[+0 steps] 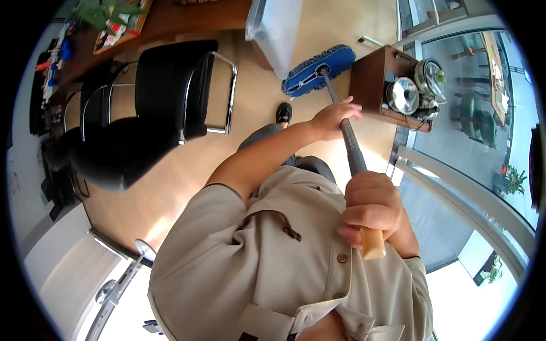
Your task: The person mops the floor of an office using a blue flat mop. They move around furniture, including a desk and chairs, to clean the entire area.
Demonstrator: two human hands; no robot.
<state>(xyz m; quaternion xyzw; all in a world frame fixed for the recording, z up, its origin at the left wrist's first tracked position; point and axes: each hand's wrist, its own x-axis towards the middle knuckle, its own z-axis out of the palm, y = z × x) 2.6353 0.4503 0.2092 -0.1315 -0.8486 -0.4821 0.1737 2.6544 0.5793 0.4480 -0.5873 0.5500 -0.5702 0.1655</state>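
Observation:
A flat dust mop with a blue head (319,70) and grey fringe lies on the floor beyond my feet. Its grey metal handle (355,153) slants back towards my chest. My right hand (373,209) is closed around the upper end, where a yellowish grip tip (373,244) sticks out below the fist. Farther down the pole, my left hand (335,119) is around the handle, slightly blurred, with some fingertips showing past it. The mop head's right end is close to a brown wooden cabinet (367,81).
Black chairs with chrome frames (170,85) stand at left by a wooden desk (204,17). A translucent plastic bin (275,34) is just left of the mop head. Pots and a kettle (403,96) sit on the cabinet, beside a glass partition (452,170) at right.

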